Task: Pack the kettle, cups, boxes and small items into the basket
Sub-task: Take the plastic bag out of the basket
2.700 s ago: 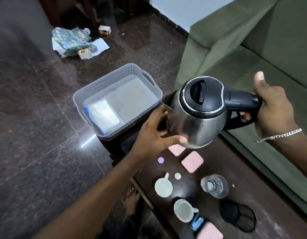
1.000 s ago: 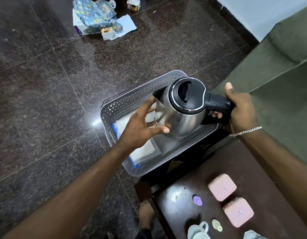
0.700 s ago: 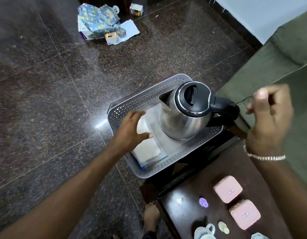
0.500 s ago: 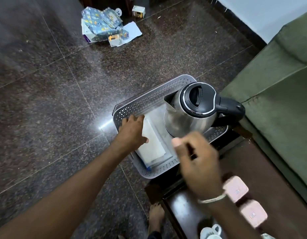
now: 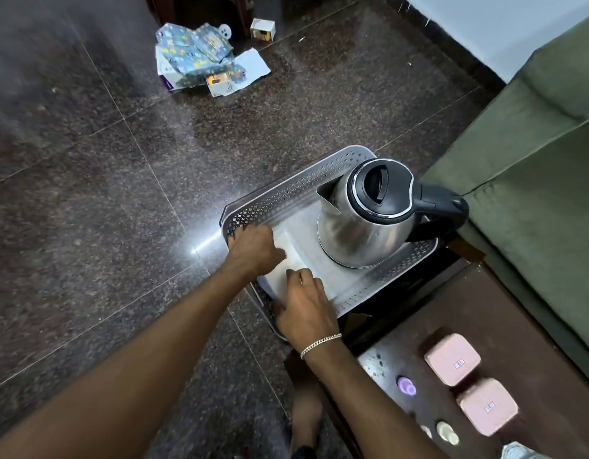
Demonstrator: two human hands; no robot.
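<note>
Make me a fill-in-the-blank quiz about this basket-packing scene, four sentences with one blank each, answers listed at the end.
1. The steel kettle stands upright inside the grey ____.
2. Both hands, left hand and right hand, rest on the flat ____ packet lying in the basket.
3. A silver bracelet circles the ____ wrist.
4. Two ____ boxes wait on the dark table.

Missing words: basket; white; right; pink
</note>
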